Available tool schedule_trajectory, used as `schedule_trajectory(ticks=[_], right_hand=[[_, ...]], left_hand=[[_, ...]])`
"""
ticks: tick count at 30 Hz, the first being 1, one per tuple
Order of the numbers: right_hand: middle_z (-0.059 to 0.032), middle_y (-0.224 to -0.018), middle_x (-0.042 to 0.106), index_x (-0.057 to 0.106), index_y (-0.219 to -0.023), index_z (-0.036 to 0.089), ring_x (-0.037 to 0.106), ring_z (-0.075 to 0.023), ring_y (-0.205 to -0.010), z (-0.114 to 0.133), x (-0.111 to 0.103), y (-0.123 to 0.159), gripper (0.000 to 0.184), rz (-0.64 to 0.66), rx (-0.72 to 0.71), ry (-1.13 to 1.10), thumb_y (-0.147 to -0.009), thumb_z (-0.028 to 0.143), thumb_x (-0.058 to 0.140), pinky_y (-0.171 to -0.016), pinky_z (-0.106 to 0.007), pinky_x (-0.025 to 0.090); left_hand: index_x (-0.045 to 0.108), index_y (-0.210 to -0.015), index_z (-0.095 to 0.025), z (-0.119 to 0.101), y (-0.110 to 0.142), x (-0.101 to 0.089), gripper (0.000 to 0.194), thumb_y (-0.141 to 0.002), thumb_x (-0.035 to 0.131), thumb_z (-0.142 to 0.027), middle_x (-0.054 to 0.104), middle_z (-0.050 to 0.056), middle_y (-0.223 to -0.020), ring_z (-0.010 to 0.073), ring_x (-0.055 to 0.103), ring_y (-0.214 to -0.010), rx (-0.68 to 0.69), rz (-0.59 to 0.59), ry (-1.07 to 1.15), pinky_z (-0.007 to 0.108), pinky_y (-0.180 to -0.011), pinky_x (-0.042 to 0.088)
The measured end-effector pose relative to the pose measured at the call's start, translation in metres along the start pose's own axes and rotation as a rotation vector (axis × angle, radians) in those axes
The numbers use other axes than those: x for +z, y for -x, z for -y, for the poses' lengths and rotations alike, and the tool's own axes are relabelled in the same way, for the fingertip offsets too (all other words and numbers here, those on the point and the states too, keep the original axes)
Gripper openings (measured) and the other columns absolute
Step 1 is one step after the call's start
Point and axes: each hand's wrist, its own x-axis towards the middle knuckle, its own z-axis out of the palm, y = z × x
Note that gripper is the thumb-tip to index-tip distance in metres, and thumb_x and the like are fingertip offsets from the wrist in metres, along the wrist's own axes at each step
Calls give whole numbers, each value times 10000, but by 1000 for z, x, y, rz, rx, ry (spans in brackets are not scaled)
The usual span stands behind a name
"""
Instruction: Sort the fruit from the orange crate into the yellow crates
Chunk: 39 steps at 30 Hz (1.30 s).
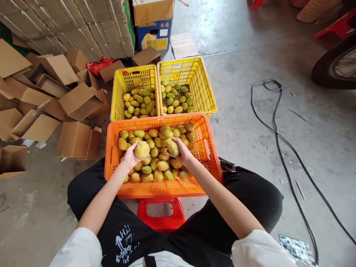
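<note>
White sleeves (79,248) and black trousers (250,196) with a pale print on one leg lie nearest the head camera, and between the spread knees shows a red stool (160,222) at the near edge of an orange crate (164,191). Both forearms reach over that crate, which holds many yellow and green fruits (162,165). Above them, the left hand (131,157) has its fingers clamped on a roundish, yellow, bumpy-skinned fruit (142,150), though most of those fingers are hidden behind it. At the same level, the right hand (183,152) has its fingers closed round a more oval, greenish-yellow fruit (172,147), thumb along the upper side; the two held fruits are apart from each other. Just beyond the orange crate, two yellow crates stand side by side: the left one (113,104) holds mostly yellow fruits, while the right one (208,92) holds greener ones, with part of its base showing. To the left, open cardboard boxes (80,102) lie in a heap before tall stacks of flat cardboard (97,33), near a red bag (100,66). Farther back stands a blue printed box (155,35). Across the grey floor (236,129) at right runs a looped black cable (276,137), below a wheel (338,63).
</note>
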Motion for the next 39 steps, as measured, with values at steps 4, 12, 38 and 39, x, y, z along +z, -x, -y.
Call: schedule_trajectory(ticks=[4, 12, 38, 39], right_hand=[[-84, -720, 713, 623, -903, 217, 709, -230, -731, 2, 1, -1, 340, 21, 44, -7, -977, 472, 411, -512, -289, 569], [-64, -761, 712, 619, -970, 236, 703, -227, -714, 3, 1, -1, 290, 37, 67, -2, -973, 444, 418, -595, -338, 598], [-41, -697, 695, 578, -932, 223, 705, -225, -639, -1, -6, -6, 174, 33, 75, -26, -875, 386, 600, -538, -329, 590], [-43, -693, 693, 577, -931, 221, 703, -225, -630, 0, -6, -6, 171, 30, 86, -32, -882, 385, 589, -529, -327, 587]], left_hand=[[654, -1256, -109, -1, 3, 0, 455, -1014, 405, -402, 760, 174, -986, 297, 748, -916, -24, 55, -11, 444, -756, 628], [666, -1218, -102, -3, 4, 0, 469, -1000, 399, -420, 762, 178, -958, 305, 757, -879, -20, 42, -7, 433, -722, 624], [652, -1093, -117, -1, -10, -5, 292, -968, 552, -361, 745, 117, -806, 234, 742, -678, -50, -205, -71, 365, -614, 646], [653, -1099, -108, -2, -9, -5, 314, -974, 532, -370, 746, 126, -803, 239, 743, -671, -57, -202, -70, 355, -594, 639]])
